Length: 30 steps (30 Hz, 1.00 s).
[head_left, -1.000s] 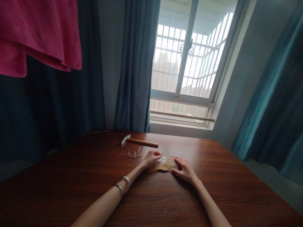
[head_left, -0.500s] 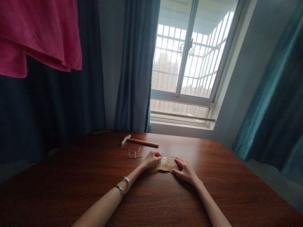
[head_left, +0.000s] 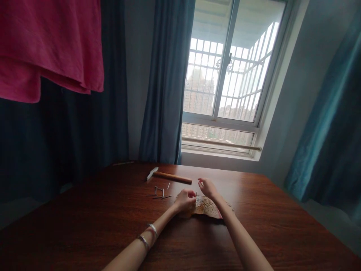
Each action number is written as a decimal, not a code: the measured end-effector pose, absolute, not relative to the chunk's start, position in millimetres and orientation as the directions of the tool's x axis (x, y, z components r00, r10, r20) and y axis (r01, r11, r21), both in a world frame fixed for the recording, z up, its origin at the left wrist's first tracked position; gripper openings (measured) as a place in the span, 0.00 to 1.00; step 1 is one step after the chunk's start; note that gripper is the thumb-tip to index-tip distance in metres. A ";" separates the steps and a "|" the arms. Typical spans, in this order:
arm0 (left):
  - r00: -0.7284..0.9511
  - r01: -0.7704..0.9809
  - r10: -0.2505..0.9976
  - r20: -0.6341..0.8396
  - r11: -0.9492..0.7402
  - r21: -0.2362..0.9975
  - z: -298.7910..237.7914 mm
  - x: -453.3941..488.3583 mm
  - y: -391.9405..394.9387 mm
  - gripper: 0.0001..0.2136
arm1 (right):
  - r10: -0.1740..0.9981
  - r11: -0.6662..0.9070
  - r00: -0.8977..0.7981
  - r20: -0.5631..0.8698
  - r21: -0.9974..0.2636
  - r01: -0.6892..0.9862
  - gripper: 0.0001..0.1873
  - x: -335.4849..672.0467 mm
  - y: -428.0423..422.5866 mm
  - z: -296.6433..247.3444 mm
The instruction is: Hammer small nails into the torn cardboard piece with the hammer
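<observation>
Fingers of the left hand (head_left: 186, 200) clamp a thin, dark, upright metal nail (head_left: 196, 194) at a flat, spotted tan piece (head_left: 208, 206) on the brown wooden tabletop (head_left: 180, 241). The right hand (head_left: 208, 187), fingers slightly apart, hangs near a wooden-handled hammer (head_left: 173, 177).

Two silvery bangles (head_left: 144, 241), probably metal

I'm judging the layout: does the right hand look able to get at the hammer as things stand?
Probably yes: the right hand is near the hammer handle, with nothing visible between them; the left hand, holding a nail, sits off that path.
</observation>
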<state>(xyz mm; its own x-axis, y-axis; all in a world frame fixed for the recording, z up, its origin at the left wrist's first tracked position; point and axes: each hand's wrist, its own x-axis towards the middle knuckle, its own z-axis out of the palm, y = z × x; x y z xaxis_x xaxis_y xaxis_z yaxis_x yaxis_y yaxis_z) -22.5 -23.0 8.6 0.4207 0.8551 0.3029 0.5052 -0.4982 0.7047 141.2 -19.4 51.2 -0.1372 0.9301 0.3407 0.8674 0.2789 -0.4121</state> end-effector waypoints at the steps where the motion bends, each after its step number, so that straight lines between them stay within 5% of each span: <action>1: 0.428 0.500 0.851 0.306 -0.505 0.704 8.7 -22.7 -23.1 0.09 | 0.929 0.291 -0.162 0.332 -0.387 0.875 0.18 131.8 -7.2 51.9; 9: 0.435 0.499 0.851 0.293 -0.499 0.708 1.2 -23.5 -17.6 0.09 | 0.908 0.417 -0.399 0.128 -0.182 0.891 0.15 86.7 53.6 51.3; 19: 0.428 0.475 0.833 0.350 -0.537 0.697 1.1 -23.5 -20.2 0.08 | 0.918 0.392 -0.391 0.056 0.007 0.920 0.17 62.9 59.1 47.9; 30: 0.419 0.500 0.855 0.307 -0.499 0.708 3.1 -21.8 -22.7 0.10 | 0.975 0.192 -0.177 0.134 -0.109 0.975 0.11 53.9 46.6 80.8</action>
<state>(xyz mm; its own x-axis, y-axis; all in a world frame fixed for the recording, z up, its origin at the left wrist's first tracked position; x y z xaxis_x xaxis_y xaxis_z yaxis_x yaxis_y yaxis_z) -21.8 -22.7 3.1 0.4187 0.8546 0.3073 0.4997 -0.4993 0.7078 53.9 46.6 80.8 -0.1771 0.9750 0.1339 0.9753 0.1921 -0.1086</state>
